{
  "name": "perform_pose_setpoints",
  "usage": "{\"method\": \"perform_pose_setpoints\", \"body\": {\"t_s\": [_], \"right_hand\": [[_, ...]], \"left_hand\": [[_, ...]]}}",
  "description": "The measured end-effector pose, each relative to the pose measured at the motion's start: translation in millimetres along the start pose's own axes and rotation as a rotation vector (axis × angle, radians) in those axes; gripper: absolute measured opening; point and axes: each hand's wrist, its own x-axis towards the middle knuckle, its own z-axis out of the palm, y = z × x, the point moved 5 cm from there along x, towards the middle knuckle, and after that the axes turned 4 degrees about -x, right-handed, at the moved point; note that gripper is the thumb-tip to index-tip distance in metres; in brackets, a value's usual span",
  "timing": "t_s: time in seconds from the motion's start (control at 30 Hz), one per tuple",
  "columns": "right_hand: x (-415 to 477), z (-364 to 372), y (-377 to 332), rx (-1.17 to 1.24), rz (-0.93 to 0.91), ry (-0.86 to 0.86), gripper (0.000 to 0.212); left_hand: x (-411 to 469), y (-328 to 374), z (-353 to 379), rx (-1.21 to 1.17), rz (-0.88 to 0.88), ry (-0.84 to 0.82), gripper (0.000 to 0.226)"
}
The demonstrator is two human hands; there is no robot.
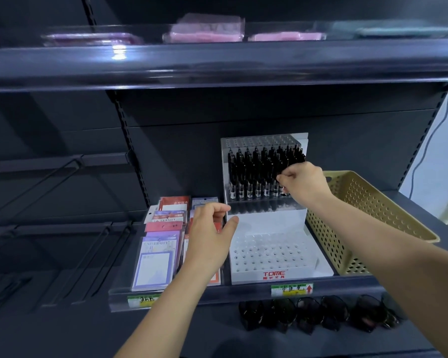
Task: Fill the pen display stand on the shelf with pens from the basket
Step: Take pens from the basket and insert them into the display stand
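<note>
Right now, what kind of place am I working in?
Most likely a shop's stationery aisle: a branded pen display stand, packaged notebooks racked beside it, and handwritten price labels on the strip below them.

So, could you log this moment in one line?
right hand pinches pen, upper tier | left hand open beside pen display stand | lower tier empty

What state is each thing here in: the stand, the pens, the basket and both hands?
White two-tier plastic pen stand: upper tier mostly filled, lower tier's holes empty.
Black pens: upright in the upper tier.
Beige perforated plastic basket: upright beside the stand, contents hidden.
Right hand: fingers curled, pinching a pen in the front row.
Left hand: open, holding nothing.
</note>
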Motion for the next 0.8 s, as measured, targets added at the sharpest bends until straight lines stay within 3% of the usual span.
{"method": "perform_pose_setpoints", "body": {"t_s": [0.3, 0.53, 0.8], "right_hand": [[-14.7, -17.7, 28.6, -0.003, -0.046, 0.010, 0.023], [-30.5, -54.3, 90.9, -0.012, 0.042, -0.021, 0.012], [-41.4, -88.9, 152.9, 0.008, 0.120, 0.005, 0.017]], "left_hand": [[-3.3, 7.3, 18.7, 0.007, 0.005, -0.061, 0.011], [-9.4, 23.3, 64.6, 0.062, 0.035, -0.170, 0.008], [-16.3, 45.5, 136.5, 0.094, 0.050, -0.319, 0.018]]}}
